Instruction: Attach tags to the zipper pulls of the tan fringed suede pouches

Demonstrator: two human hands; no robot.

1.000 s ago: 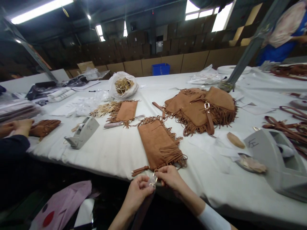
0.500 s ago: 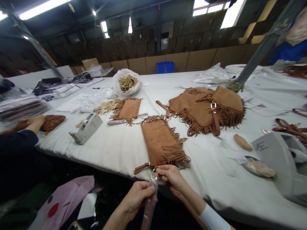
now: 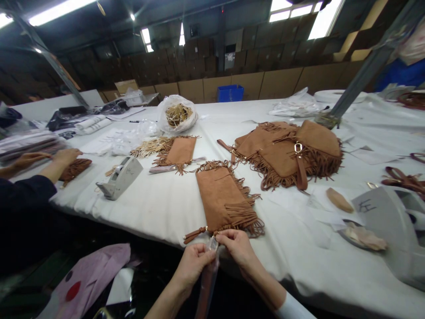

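A tan suede fringed pouch point(image 3: 221, 196) lies on the white table point(image 3: 159, 208), its near end at the table's front edge. My left hand point(image 3: 193, 261) is closed, pinching a clear plastic wrap around a brown strap point(image 3: 206, 283) that hangs down below the edge. My right hand point(image 3: 237, 245) is closed too, pinching the strap's small metal clasp point(image 3: 213, 242) right at the pouch's near edge. Both hands touch at the clasp. A short tassel point(image 3: 194, 234) sticks out left of the pouch.
A heap of fringed bags point(image 3: 288, 152) lies behind, a smaller pouch point(image 3: 177, 151) to its left, two grey tape dispensers point(image 3: 120, 177) point(image 3: 387, 221), a plastic bag of trim point(image 3: 177, 114). Another person's hands point(image 3: 63, 157) work on a pouch at the left. Brown straps point(image 3: 403, 180) lie at the right.
My left hand has come up closer to my right hand, bringing the wrapped strap to the clasp. The other person's hands have shifted a little.
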